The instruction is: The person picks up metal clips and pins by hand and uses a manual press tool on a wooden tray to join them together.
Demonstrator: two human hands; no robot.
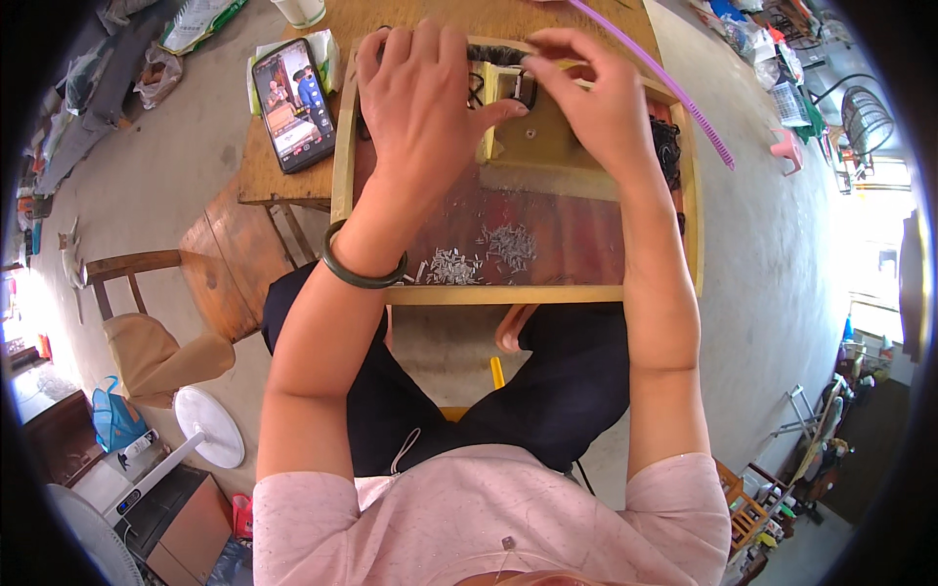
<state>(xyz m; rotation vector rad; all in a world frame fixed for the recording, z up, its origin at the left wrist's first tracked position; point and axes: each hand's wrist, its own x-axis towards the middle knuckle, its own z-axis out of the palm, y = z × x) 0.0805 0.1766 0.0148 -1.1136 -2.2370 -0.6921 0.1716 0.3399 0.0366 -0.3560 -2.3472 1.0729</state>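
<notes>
The wooden surface [256, 166] fills the upper middle of the view, and on it sits one shallow wooden tray [342, 146] with a raised rim, reaching out over the person's lap. Inside the tray, at about 12 o'clock, stands one small wooden block [547, 146] — the fixture at which both hands meet. One phone [293, 104] lies at the tray's 9 o'clock, its screen lit. One purple toothed strip [674, 88] runs diagonally past the tray's 2 o'clock corner.

The left hand [420, 98] presses down beside the block, its fingers curled and thumb pointing toward a small dark piece [525, 90] at the block's top edge. The right hand [596, 103] pinches that same piece between thumb and forefinger, so both hands are closed on it rather than released. One green bangle [363, 269] circles the left wrist.

By my judgement the step in hand is fitting or fastening the dark piece at the block; the next move calls for steady fine fingertip control and probably one of the small metal bits.

Those metal bits [489, 256] lie in two loose heaps at the tray's 6 o'clock — too many and too small to count.
</notes>
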